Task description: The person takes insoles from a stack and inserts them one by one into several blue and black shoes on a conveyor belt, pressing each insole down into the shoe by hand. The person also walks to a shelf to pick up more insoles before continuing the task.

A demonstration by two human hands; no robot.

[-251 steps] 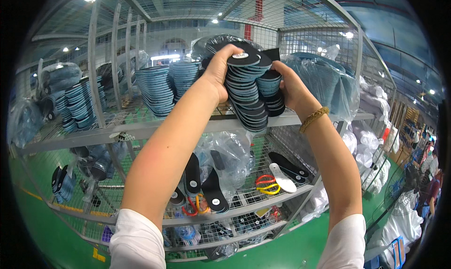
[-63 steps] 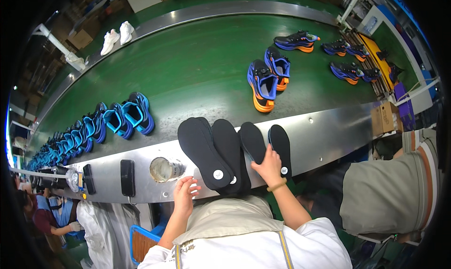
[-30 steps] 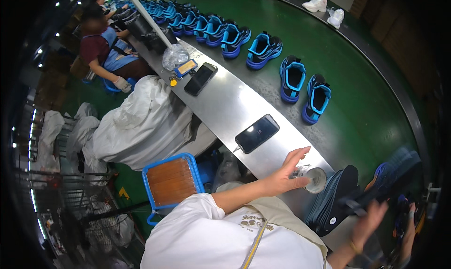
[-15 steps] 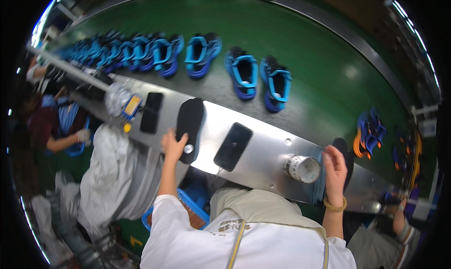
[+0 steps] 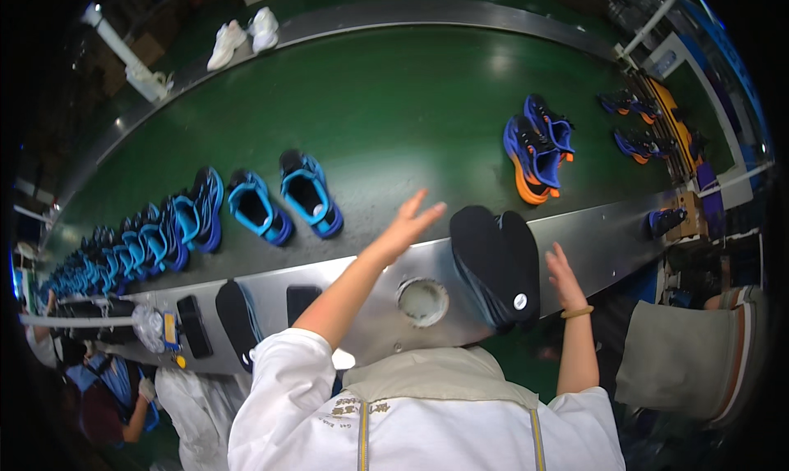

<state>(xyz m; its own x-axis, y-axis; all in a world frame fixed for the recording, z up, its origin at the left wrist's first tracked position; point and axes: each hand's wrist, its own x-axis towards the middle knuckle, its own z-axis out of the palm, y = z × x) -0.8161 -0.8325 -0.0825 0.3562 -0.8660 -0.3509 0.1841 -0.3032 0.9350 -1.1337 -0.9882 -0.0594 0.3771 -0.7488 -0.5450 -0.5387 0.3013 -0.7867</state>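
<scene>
My left hand (image 5: 407, 228), fingers spread, hovers over the bench's far edge and holds nothing. Just to its right lies a stack of black insoles (image 5: 485, 253) with blue undersides and a round white sticker on the near end. On the stack's other side is my right hand (image 5: 565, 280), open and empty, palm toward the insoles; a small gap shows between them. A single black insole (image 5: 235, 316) rests on the metal bench at the left. Between my left forearm and the stack stands a round tin (image 5: 422, 302) with pale contents.
Beyond the steel bench (image 5: 370, 319) runs a green belt (image 5: 411, 117). Blue-and-black shoes (image 5: 308, 193) line its left; a blue-and-orange pair (image 5: 534, 150) stands at right. Two phones, one black phone (image 5: 195, 327) and another phone (image 5: 302, 302) partly behind my arm, lie on the bench.
The view has swung to the right. My left hand has left the single insole and moved right, near the stack. My right hand stays beside the stack, fingers still open.
</scene>
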